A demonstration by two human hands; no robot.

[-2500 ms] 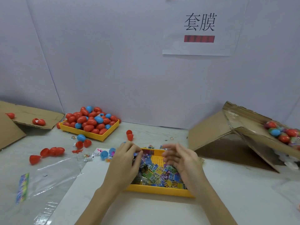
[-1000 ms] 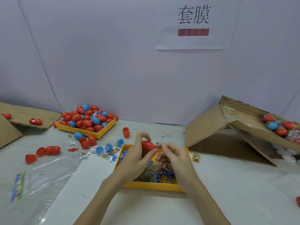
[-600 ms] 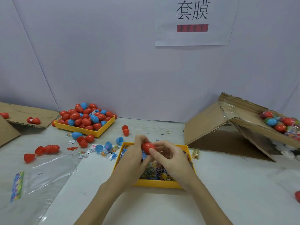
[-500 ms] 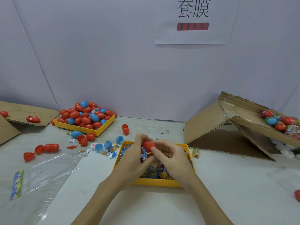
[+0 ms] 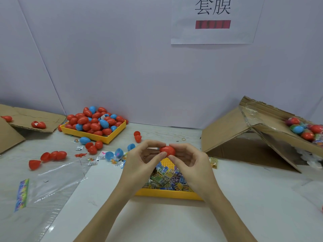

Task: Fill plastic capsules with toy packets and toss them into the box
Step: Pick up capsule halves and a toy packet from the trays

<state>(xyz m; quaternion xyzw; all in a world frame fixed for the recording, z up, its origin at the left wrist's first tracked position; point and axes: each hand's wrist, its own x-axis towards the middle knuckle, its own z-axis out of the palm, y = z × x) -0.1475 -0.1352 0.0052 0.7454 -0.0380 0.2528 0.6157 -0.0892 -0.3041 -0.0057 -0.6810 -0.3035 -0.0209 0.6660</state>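
Head view: both hands, left hand (image 5: 139, 165) and right hand (image 5: 190, 165), now pinch a red capsule (image 5: 167, 151), pressed closed since a second ago, above the packet tray (image 5: 167, 193); tossing into the cardboard box (image 5: 272, 119) likely follows.

One head-worn camera looks forward and down from close above, the pinched red capsule (image 5: 167, 151) mid-frame (wall behind it, forearms stretching back toward the lens).
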